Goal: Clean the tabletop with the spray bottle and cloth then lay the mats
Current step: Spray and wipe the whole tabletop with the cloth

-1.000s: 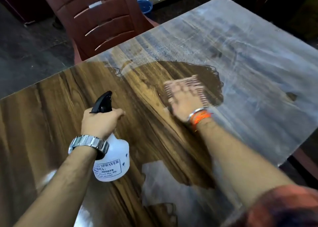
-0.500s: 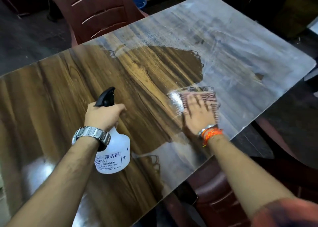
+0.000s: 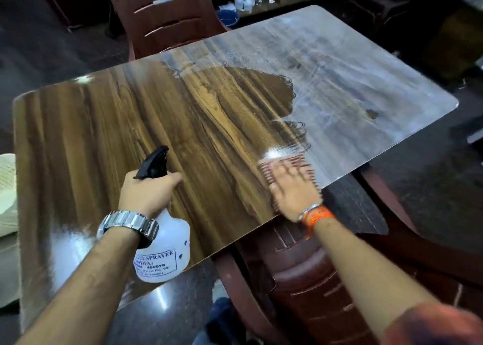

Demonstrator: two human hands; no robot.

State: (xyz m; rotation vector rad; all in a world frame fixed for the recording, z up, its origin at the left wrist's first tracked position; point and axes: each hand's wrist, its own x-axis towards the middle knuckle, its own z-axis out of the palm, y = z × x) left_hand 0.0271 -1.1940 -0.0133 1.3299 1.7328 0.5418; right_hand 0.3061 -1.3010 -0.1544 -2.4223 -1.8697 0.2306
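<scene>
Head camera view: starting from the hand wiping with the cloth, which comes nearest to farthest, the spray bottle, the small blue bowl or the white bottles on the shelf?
From the right hand:
1. Spray bottle, to its left, held.
2. Blue bowl, beyond the table's far side.
3. White bottles, just behind the bowl.

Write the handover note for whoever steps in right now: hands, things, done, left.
Left hand: gripping the spray bottle, held over the near table edge.
Right hand: flat on the cloth, at the near edge of the tabletop.
Done: left and middle wood looks wiped, dark and glossy.
Left: the far right part is hazy with film; wipe it, then lay the mats. No mats clearly in view.
</scene>
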